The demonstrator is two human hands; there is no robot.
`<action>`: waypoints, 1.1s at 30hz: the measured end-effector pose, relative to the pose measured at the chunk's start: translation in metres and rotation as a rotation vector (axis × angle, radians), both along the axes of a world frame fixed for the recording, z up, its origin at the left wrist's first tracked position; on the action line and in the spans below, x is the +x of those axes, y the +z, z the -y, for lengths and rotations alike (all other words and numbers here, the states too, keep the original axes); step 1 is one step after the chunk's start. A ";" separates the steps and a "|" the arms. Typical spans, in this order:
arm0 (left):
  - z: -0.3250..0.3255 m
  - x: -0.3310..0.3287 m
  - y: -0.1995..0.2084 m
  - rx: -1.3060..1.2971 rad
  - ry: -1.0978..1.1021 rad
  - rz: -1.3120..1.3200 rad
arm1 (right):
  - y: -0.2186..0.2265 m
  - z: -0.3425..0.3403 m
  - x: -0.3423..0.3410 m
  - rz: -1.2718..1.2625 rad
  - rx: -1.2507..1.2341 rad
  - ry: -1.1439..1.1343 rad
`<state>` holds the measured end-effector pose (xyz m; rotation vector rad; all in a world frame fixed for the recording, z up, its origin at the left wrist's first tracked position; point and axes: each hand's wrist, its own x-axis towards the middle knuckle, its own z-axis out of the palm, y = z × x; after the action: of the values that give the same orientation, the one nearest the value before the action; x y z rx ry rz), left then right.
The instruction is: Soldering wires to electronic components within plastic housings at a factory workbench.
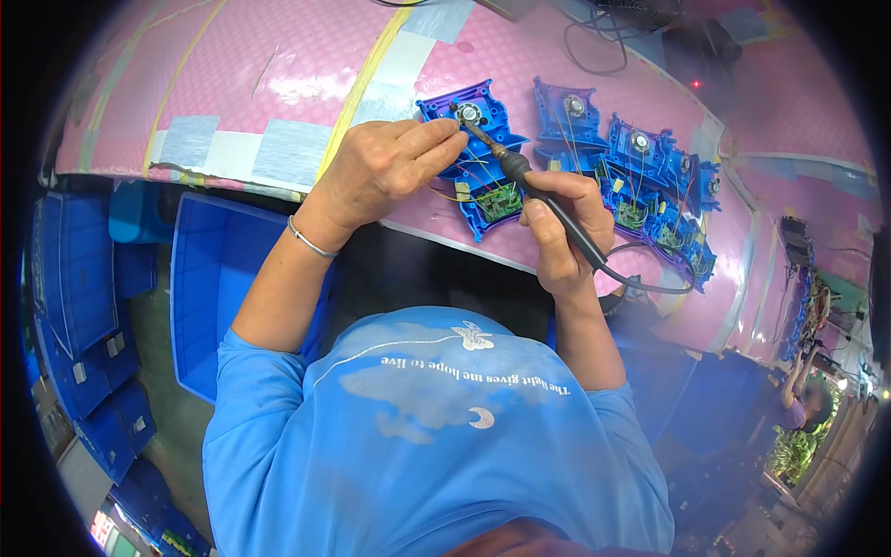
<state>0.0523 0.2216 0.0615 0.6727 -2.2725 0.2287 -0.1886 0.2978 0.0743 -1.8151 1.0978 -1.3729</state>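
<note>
My right hand point(566, 227) grips a soldering iron point(516, 169) by its dark handle, the cable trailing off to the right. The iron's tip reaches a small round speaker point(470, 112) set in a blue and purple plastic housing point(496, 132). Beside the tip, my left hand point(388, 165) has its thumb and fingertips pinched together at the speaker's edge; whatever they hold is too small to make out. A green circuit board point(501, 202) with thin wires sits in the lower half of the opened housing, nearer to me.
Several similar opened housings point(640, 172) with speakers, boards and wires lie to the right on the pink-covered table point(306, 70). A blue bin point(209, 306) stands below the table edge at left, with stacked blue crates point(83, 278) farther left. Another person point(806, 408) shows at far right.
</note>
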 end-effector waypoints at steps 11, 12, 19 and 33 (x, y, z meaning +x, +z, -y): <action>0.000 0.001 0.000 0.037 0.003 0.005 | 0.000 -0.003 -0.001 -0.020 -0.122 -0.012; 0.000 0.001 0.000 0.046 0.003 0.009 | -0.001 -0.003 -0.001 0.009 -0.155 -0.011; 0.000 0.001 -0.001 0.058 0.004 0.007 | -0.001 -0.006 -0.005 0.053 -0.169 -0.026; 0.002 0.001 -0.001 0.090 -0.011 -0.030 | -0.003 -0.009 -0.008 0.093 -0.142 -0.072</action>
<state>0.0530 0.2194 0.0602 0.7046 -2.2681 0.1113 -0.1966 0.3069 0.0718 -1.8052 1.0499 -1.5975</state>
